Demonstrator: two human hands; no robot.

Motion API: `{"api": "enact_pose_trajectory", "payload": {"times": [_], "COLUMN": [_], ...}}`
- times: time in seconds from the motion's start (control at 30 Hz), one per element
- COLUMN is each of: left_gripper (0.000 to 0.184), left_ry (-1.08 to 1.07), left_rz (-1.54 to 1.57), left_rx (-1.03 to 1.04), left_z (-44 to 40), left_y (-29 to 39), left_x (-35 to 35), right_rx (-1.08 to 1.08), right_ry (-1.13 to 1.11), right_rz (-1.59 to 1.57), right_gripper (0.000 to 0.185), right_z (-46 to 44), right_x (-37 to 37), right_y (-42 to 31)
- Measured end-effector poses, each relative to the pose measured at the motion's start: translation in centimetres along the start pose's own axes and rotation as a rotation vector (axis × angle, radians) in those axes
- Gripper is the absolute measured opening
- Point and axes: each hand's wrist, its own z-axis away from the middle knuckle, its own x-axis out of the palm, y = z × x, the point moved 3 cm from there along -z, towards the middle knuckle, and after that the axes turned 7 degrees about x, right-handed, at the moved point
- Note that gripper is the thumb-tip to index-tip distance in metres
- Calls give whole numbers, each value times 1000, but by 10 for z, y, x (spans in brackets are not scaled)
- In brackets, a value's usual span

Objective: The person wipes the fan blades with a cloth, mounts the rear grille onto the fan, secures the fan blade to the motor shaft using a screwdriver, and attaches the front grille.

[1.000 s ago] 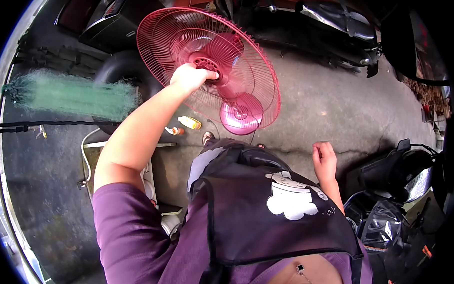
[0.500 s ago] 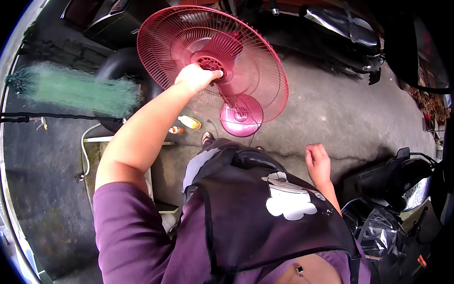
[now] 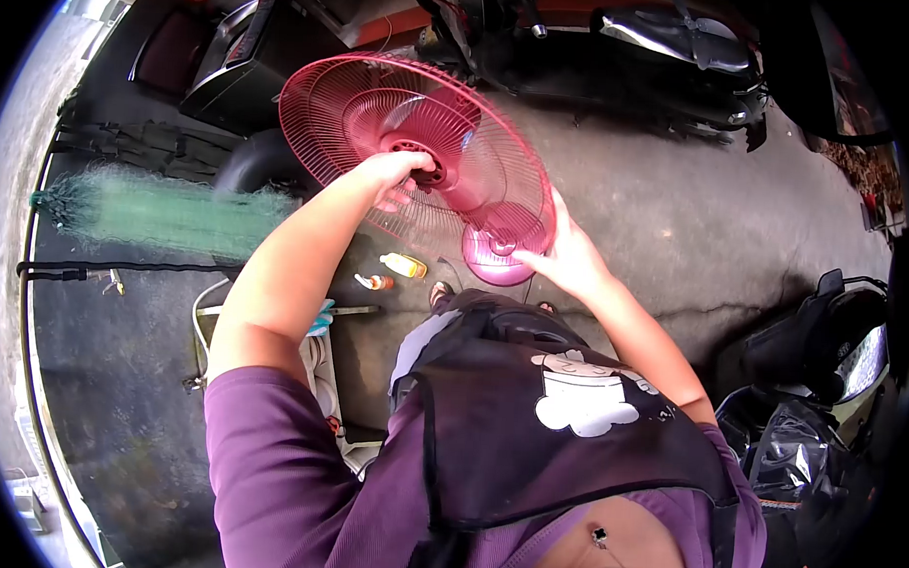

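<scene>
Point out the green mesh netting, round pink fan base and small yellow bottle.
Green mesh netting (image 3: 167, 214), head view, middle.
Round pink fan base (image 3: 496, 272), head view, near part.
Small yellow bottle (image 3: 403, 265), head view, body.

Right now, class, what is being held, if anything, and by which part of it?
A pink-red electric fan with a round wire guard: the left hand grips it at the guard's centre, and the right hand holds the guard's outer rim.

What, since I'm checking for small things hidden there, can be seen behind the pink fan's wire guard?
Through the guard show translucent pink blades, part of the round base and concrete floor. The left hand hides part of the centre; what lies behind it cannot be seen.
</scene>
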Motion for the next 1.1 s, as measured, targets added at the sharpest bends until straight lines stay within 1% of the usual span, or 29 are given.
{"api": "enact_pose_trajectory", "payload": {"times": [0.03, 0.07, 0.1, 0.17, 0.2, 0.23, 0.3, 0.33, 0.4, 0.43, 0.5, 0.6, 0.67, 0.7, 0.77, 0.8, 0.87, 0.9, 0.97, 1.03, 1.07, 1.1], "left_gripper": [42, 40, 40, 45, 54, 54, 81, 82, 83, 84, 85, 84, 84, 84, 84, 84, 85, 85, 84, 83, 82, 81], "left_ry": [13, 92, 93, 193, 244, 245, 289, 296, 310, 324, 289, 295, 355, 354, 361, 361, 383, 384, 414, 431, 460, 490], "left_rz": [-36, -43, -41, -258, -250, -243, -324, -263, -201, -142, -102, -26, -137, -135, -202, -203, -358, -359, -461, -466, -511, -552], "left_rx": [25, 37, 37, 169, 259, 257, 345, 406, 419, 430, 449, 472, 421, 420, 493, 492, 382, 384, 362, 346, 333, 319], "left_z": [-3, -4, -4, -4, -4, -8, -18, -27, -35, -32, -29, -22, -18, -21, -24, -17, 6, 7, 9, 23, 31, 37], "left_y": [0, -2, -4, -2, -5, -9, -15, -20, -25, -25, -21, -14, -11, -13, -14, -9, 4, 4, 6, 10, 13, 17], "left_x": [0, 0, -2, -9, -9, -9, -10, -7, -2, 1, 7, 13, 13, 13, 14, 13, 13, 14, 15, 20, 22, 23], "right_rx": [46, 90, 88, 127, 94, 90, 189, 189, 150, 153, 185, 169, 169, 169, 171, 173, 176, 177, 175, 217, 219, 146], "right_ry": [-49, -99, -101, -117, -102, -107, -145, -147, -129, -132, -138, -120, -116, -120, -125, -115, -106, -102, -94, -116, -115, -99], "right_rz": [-8, -16, -16, 148, 112, 117, 91, 94, 43, 48, 73, 54, 64, 60, 55, 69, 81, 77, 72, 45, 45, 74], "right_gripper": [94, 89, 89, 75, 66, 66, 52, 52, 48, 48, 44, 43, 43, 43, 43, 42, 42, 40, 37, 32, 32, 37], "right_z": [-8, -13, -17, -22, -20, -21, -23, -24, -27, -28, -30, -29, -28, -28, -26, -26, -24, -25, -27, -26, -25, -25], "right_x": [3, 6, 7, 7, 4, 0, -3, -4, -11, -14, -22, -27, -28, -28, -28, -30, -30, -28, -30, -30, -29, -25], "right_y": [0, 0, 2, 7, -2, -7, -14, -16, -18, -21, -26, -26, -25, -22, -24, -29, -29, -25, -25, -26, -22, -18]}}
